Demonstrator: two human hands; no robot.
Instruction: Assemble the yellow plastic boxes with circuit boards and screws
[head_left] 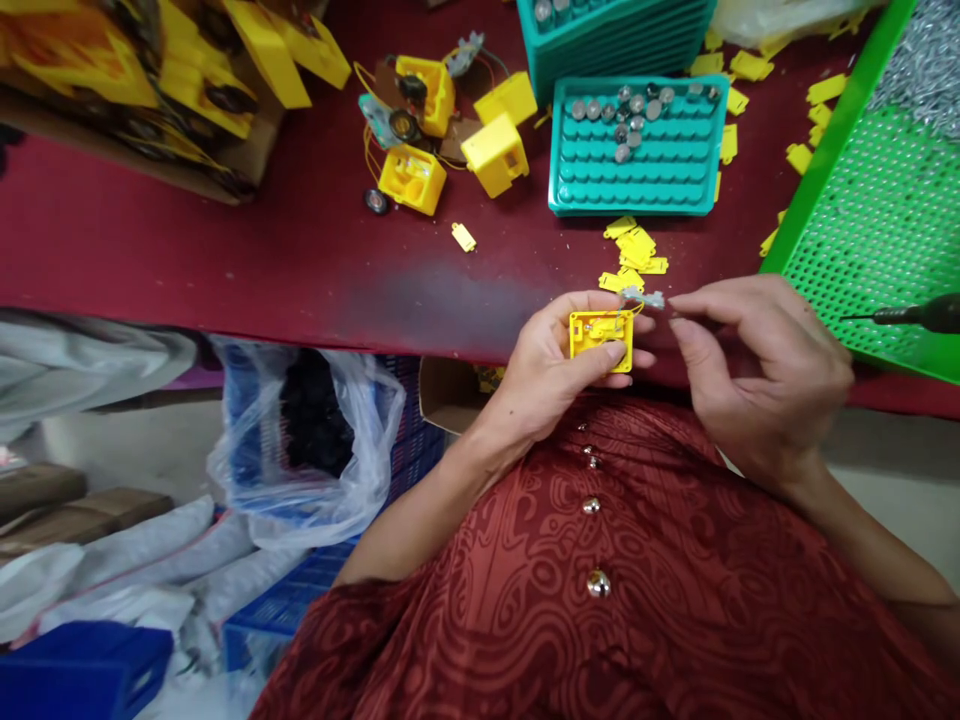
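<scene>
My left hand [551, 350] grips a small yellow plastic housing [576, 350], its open side facing up and the thumb laid across it. Thin wires run from inside the housing to a small grey part [643, 298] sticking out past its upper edge. Just right of that grey part is my right hand [757, 370]. Its thumb and index fingertips are slightly apart, with nothing visible between them. Loose flat yellow pieces [636, 245] lie on the table right beyond my left hand.
A teal tray [637, 192] holds small round silvery parts, with stacked trays behind. At right, a green perforated basket [862, 240] contains screws; a screwdriver-like tool [915, 315] lies over it. Yellow wired housings [495, 155] sit further left, near a box [259, 165] of yellow parts.
</scene>
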